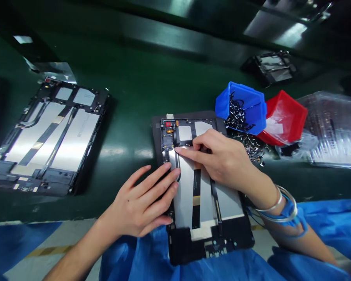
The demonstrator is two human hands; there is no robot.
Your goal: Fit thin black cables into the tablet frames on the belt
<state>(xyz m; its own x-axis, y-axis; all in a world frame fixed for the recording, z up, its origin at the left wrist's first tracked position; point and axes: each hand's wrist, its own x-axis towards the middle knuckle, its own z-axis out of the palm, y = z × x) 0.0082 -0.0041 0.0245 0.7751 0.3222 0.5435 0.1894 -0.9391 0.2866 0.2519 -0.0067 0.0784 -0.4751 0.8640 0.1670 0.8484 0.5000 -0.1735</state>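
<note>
An opened tablet frame [210,234] lies on the bench under both hands, with a silver inner panel [184,195] and black ribbon cables [196,195] across it. A small circuit board [168,134] sits at its far end. My right hand [219,160] rests on the far part of the panel, its index finger stretched along the panel and the thumb bent down by a cable end. The fingertips partly hide what lies under them. My left hand [140,203] lies flat on the tablet's left edge, fingers apart, holding nothing.
A second opened tablet frame [49,136] lies to the left on the green bench [128,117]. A blue bin [245,109] of small black parts and a red bin [283,117] stand at the right, with loose parts [251,148] spilled below. Clear plastic trays [333,128] and another frame [272,68] lie beyond.
</note>
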